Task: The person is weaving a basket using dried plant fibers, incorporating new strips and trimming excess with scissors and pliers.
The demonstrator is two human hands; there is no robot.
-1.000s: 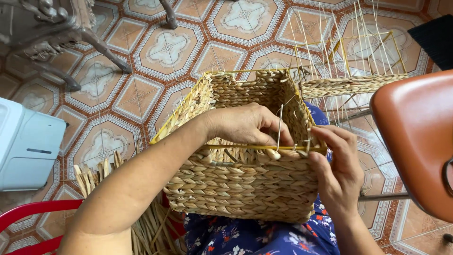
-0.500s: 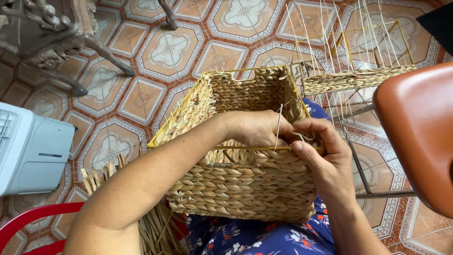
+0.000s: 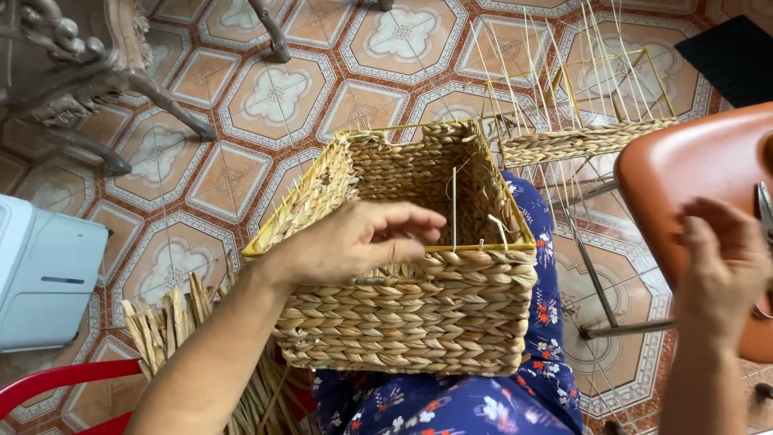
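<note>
A square woven straw basket (image 3: 419,310) with a yellow frame along its rim rests on my lap over blue floral cloth (image 3: 451,403). My left hand (image 3: 346,242) lies over the basket's near rim, fingers loosely spread, holding nothing that I can see. A thin stalk (image 3: 453,211) stands up at the rim just right of its fingertips. My right hand (image 3: 721,270) is blurred and off to the right, over an orange seat (image 3: 692,161), close to a metal tool (image 3: 763,211) at the frame's edge. I cannot tell if it touches the tool.
A half-woven basket frame (image 3: 576,137) with thin upright stalks stands behind on the patterned tile floor. Loose straw strips (image 3: 169,322) lie at the lower left beside a red chair edge (image 3: 56,383). A white box (image 3: 44,274) sits at the left, dark carved furniture legs at the top left.
My right hand left the basket's near rim and swung right to the orange seat. My left hand stayed on the rim and opened its fingers. The view moved closer.
</note>
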